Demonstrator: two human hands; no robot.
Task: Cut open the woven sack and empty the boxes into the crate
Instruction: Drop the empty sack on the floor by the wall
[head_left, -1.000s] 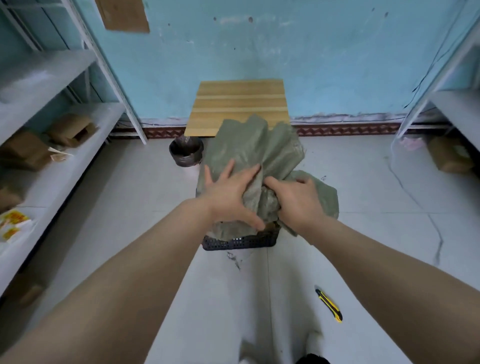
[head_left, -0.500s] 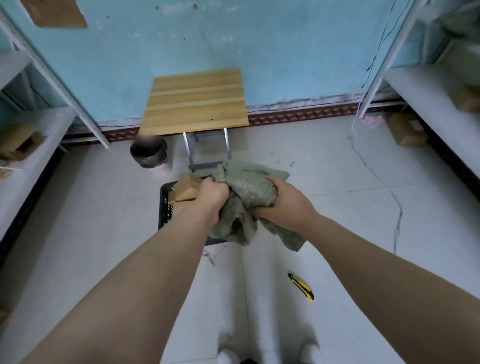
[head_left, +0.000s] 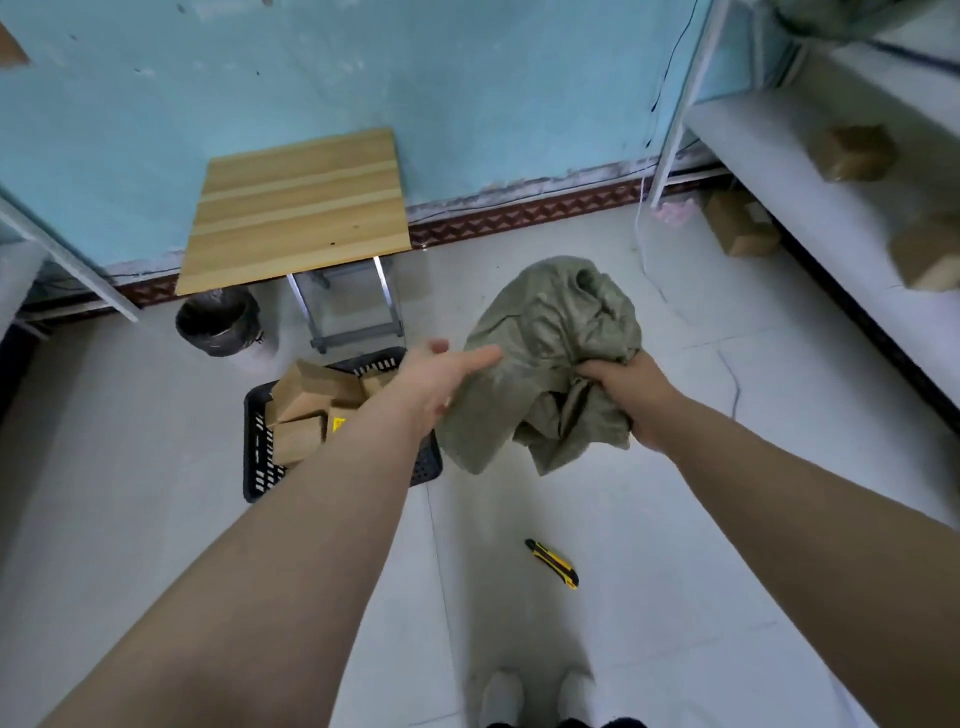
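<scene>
One hand (head_left: 631, 395) grips sack (head_left: 550, 358) (crumpled)

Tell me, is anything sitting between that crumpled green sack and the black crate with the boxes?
Only the person's own left hand, open, with its forearm crossing above the crate. The right hand holds the woven sack bunched up in the air, off to the crate's right. The boxes already lie inside the crate, and nothing else visible blocks it.
</scene>
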